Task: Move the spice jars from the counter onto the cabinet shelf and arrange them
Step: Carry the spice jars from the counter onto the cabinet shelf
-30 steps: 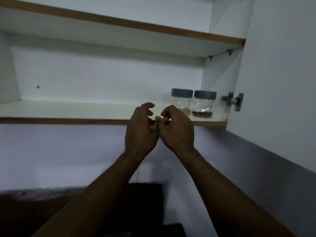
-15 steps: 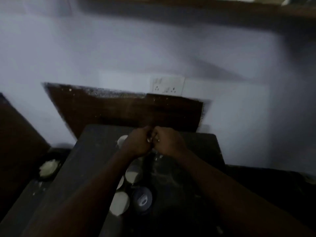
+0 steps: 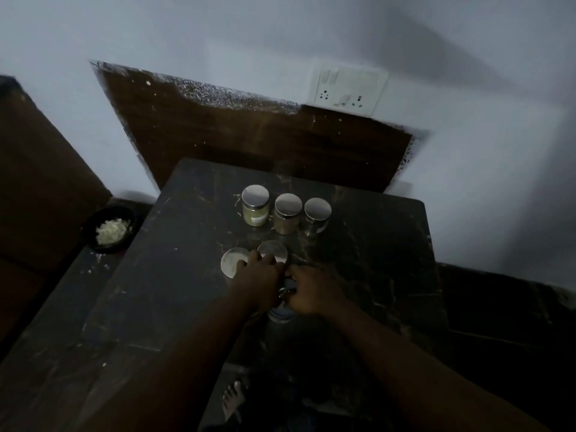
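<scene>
Bowl of pale shreds sits left of the dark counter. Spice jars stand mid-counter: three in a back row, a nearer pair in front. The left hand lies over that pair, the right hand just beside it above a further jar — the dimness hides whether either hand grasps anything.

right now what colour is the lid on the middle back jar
Shiny silver lid, best in head view.

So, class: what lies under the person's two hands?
Two pale jar lids show partly under the left hand; a darker jar peeks between it and the right hand, mostly covered.
</scene>
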A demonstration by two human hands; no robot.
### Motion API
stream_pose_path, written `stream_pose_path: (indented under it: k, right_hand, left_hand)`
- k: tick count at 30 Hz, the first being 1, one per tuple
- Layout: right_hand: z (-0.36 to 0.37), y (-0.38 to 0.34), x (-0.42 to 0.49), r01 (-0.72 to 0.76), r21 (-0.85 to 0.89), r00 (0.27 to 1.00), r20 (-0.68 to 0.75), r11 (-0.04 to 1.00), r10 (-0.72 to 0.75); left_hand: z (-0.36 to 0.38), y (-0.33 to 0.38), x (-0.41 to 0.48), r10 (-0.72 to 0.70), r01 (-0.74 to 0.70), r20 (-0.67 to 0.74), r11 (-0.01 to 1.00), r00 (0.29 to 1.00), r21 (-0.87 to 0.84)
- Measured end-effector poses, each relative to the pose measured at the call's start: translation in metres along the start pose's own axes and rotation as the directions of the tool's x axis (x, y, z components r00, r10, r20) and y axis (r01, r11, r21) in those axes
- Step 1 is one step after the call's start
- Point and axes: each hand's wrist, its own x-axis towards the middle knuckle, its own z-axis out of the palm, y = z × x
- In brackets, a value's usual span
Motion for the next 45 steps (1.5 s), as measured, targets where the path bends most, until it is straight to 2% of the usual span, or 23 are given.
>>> stream_pose_path:
  k: [6,10,14,16,19,22,27,31,36,39,42,45]
  right_hand:
    - [0.031,0.008,-0.018,-0.021,0.06,0.998,0.059,0.998,0.017]
    - [0.042,0.01,-0.02,0.016,0.027,1.0,0.012,1.0,-0.016]
    - [0.05,0.014,-0.019,0.01,0.082,0.998,-0.058,0.997,-0.005]
    - [0.047,0.02,-0.017,0.012,0.08,0.993,-0.116,0.997,-0.003]
    - [0.027,0.034,-0.014,0.034,0.072,0.976,-0.218,0.997,-0.018]
    - [-0.009,0.048,-0.015,0.08,0.231,0.959,-0.283,0.97,-0.012]
    - [-0.08,0.054,-0.018,0.139,0.342,0.866,-0.498,0.929,0.053]
    - [-0.131,0.052,-0.027,0.226,0.428,0.812,-0.579,0.875,0.074]
    - [-0.191,0.044,-0.043,0.335,0.465,0.72,-0.688,0.819,0.097]
    - [-0.232,0.038,-0.053,0.405,0.441,0.637,-0.764,0.801,0.099]
    - [-0.276,0.028,-0.064,0.493,0.392,0.573,-0.818,0.776,0.049]
    - [-0.326,0.017,-0.073,0.535,0.34,0.532,-0.847,0.774,0.004]
  left_hand:
    - [0.017,0.005,-0.007,0.017,-0.01,-0.057,0.994,0.998,0.113]
    - [0.023,0.009,-0.005,0.014,-0.001,-0.087,0.989,0.996,0.145]
    - [0.022,0.011,0.001,0.025,-0.014,-0.091,0.993,0.996,0.119]
    - [0.016,0.01,0.004,0.053,-0.049,-0.084,0.998,0.995,0.046]
    - [-0.008,0.012,0.01,0.057,-0.074,-0.091,0.977,0.994,-0.2]
    - [-0.04,0.019,0.021,0.102,-0.185,-0.213,0.889,0.972,-0.419]
    - [-0.096,0.041,0.038,0.091,-0.285,-0.304,0.663,0.948,-0.692]
    - [-0.141,0.064,0.044,0.105,-0.372,-0.37,0.485,0.923,-0.792]
    - [-0.191,0.088,0.05,0.138,-0.502,-0.484,0.291,0.864,-0.814]
    - [-0.226,0.101,0.05,0.185,-0.568,-0.537,0.275,0.823,-0.776]
    - [-0.267,0.119,0.049,0.243,-0.683,-0.644,0.366,0.726,-0.632]
    - [-0.313,0.141,0.049,0.231,-0.75,-0.733,0.393,0.64,-0.532]
